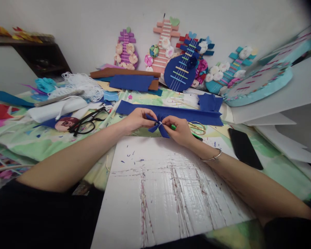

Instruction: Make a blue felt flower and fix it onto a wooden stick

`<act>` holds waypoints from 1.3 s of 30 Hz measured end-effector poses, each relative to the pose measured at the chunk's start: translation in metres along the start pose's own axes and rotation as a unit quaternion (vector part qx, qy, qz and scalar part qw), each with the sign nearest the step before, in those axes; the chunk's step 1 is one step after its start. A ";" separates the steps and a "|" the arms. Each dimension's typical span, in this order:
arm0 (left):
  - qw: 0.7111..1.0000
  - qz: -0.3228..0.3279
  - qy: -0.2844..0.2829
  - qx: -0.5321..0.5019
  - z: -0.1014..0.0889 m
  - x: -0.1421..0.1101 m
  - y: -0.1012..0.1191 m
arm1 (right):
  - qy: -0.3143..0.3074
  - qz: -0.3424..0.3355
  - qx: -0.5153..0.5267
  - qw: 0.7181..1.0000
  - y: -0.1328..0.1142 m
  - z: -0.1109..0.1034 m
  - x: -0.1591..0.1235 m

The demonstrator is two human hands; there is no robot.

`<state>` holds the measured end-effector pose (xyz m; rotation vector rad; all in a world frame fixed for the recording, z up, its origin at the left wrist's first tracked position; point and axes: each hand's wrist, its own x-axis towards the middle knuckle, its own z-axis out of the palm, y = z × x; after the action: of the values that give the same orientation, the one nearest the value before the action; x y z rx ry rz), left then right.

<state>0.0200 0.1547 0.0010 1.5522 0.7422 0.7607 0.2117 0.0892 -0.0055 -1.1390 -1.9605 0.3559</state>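
Observation:
Between my hands is a dark blue paper bow (163, 131), gathered at its middle with something small and white, likely string. My left hand (137, 121) pinches its left side, and my right hand (180, 129) pinches it on the right near the white tie. Both hands hover over the far edge of a scored white board (155, 180). Behind them lies a long dark blue paper strip (197, 115). Gold-handled scissors (197, 128) and a green-and-black tool, partly hidden, sit beside my right hand.
Black glasses (86, 122), a white roll (57, 110) and tangled white string (77, 86) lie to the left. A black phone (245, 148) rests at the right. Several decorated paper lutes, including a dark blue lute (177, 74), lean against the wall. Large white sheets (280, 100) jut in from the right.

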 end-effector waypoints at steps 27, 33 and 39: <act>0.990 -0.041 -0.010 -0.132 0.014 0.003 -0.005 | 0.025 0.188 -0.337 0.922 0.102 -0.109 0.088; 0.986 -0.055 0.029 -0.156 0.016 0.004 -0.004 | -0.074 0.279 -0.439 0.851 0.151 -0.104 0.088; 0.986 -0.042 0.025 -0.158 0.014 0.007 -0.009 | -0.034 0.309 -0.466 0.829 0.158 -0.090 0.094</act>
<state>0.0350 0.1530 -0.0086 1.2130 0.6828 0.8137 0.3498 0.2399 0.0053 -2.4280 -1.7723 -0.3139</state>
